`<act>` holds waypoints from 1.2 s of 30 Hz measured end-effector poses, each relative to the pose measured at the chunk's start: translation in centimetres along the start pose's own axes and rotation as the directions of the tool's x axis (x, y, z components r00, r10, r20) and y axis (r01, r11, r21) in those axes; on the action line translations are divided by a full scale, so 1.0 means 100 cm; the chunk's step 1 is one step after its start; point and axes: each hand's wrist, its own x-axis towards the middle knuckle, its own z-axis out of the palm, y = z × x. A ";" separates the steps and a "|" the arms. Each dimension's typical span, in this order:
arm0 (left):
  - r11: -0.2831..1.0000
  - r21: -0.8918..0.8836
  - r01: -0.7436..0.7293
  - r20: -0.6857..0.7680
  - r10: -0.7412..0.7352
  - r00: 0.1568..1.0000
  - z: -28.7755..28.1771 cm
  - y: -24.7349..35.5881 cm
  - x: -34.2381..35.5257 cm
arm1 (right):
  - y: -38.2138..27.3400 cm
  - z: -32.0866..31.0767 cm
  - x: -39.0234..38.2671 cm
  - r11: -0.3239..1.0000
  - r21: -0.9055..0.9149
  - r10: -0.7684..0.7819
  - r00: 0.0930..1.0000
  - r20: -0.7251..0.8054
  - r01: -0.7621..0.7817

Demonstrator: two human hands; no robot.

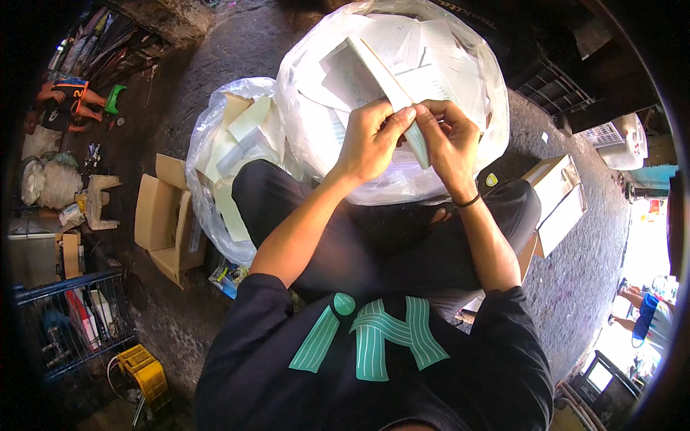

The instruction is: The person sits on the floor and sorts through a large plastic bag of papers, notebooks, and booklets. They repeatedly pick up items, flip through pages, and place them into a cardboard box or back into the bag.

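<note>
Currently both hands are closed on one booklet (pixel 386 77), thumbs nearly meeting at its pale, narrow edge. Left hand (pixel 375 140): thumb and fingers pinched on it. Right hand (pixel 451 144): pinched just beside the left, fingers curled under; dark wristband (pixel 468 201) at the wrist. Booklet position: tilted, above the large plastic bag in front of my knees; thin, flexible paper, one greyish face showing.

Large plastic bag (pixel 296 61): clear, crinkled film, rounded, mouth open, filled with loose white sheets (pixel 454 54). Some sheets bear fine rows of lines or print, too small to read.

Smaller plastic bag (pixel 198 147), to the left and touching it: same glossy film, holding cream and whitish paper pieces (pixel 248 140). Beside that, a cardboard box (pixel 157 215), brown, matte, flaps open. Floor (pixel 589 237): rough, grey. My black shirt (pixel 460 381) carries teal shapes with pale wavy stripes.
</note>
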 end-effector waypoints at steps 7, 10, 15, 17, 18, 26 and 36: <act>0.996 0.075 -0.036 -0.013 0.038 0.999 0.002 -0.002 0.001 | 0.004 0.002 0.006 1.000 -0.026 -0.003 1.000 0.001 0.003; 0.961 0.241 -0.135 0.022 0.134 0.991 0.001 -0.004 -0.001 | 0.019 -0.009 0.028 0.978 -0.162 -0.157 0.973 -0.171 0.129; 0.976 0.206 -0.068 -0.030 0.076 0.997 -0.018 -0.005 -0.012 | 0.067 -0.079 0.078 0.951 -0.310 -0.188 0.829 -0.527 0.019; 0.997 0.073 -0.012 -0.141 0.022 0.990 -0.031 -0.004 -0.008 | 0.070 -0.105 0.083 0.958 -0.274 -0.093 0.804 -0.587 -0.088; 0.999 0.048 -0.020 -0.157 0.027 0.987 -0.037 -0.007 -0.001 | 0.089 -0.132 0.092 0.948 -0.306 -0.131 0.773 -0.620 -0.085; 0.570 0.821 0.013 -0.130 0.165 0.978 -0.065 -0.033 0.016 | 0.064 -0.151 0.091 0.997 0.074 0.045 0.723 -0.689 0.009; 0.963 -0.249 0.105 -0.136 -0.142 0.980 -0.047 -0.019 0.017 | 0.022 -0.039 0.033 0.994 0.038 0.099 0.986 0.135 -0.105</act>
